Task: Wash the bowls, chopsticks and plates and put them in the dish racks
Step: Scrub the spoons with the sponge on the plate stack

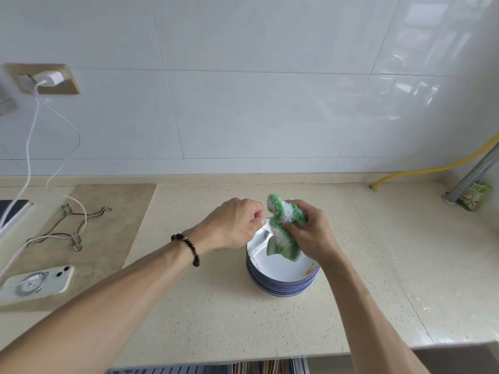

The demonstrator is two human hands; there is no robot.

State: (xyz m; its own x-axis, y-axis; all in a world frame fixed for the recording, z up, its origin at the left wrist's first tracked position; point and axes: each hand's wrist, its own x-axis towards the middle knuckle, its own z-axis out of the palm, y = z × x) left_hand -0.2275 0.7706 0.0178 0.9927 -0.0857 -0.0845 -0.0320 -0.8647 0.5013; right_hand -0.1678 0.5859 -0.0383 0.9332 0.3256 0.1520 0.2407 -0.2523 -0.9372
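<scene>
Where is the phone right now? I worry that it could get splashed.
In the head view the phone lies flat on the counter at the far left, its charging cable running up to the wall socket, well apart from the stack of plates.

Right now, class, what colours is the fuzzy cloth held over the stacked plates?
Green and white fuzzy cloth, clearest in the head view.

— What's on the counter from where you sit?
— I see a speckled beige countertop (364,252) carrying a stack of bowls (282,282) at centre, a stone slab (113,211) far left, and a green packet (475,198) far right.
— And on the slab?
— A phone (37,283) and a wire clip (78,225).
</scene>
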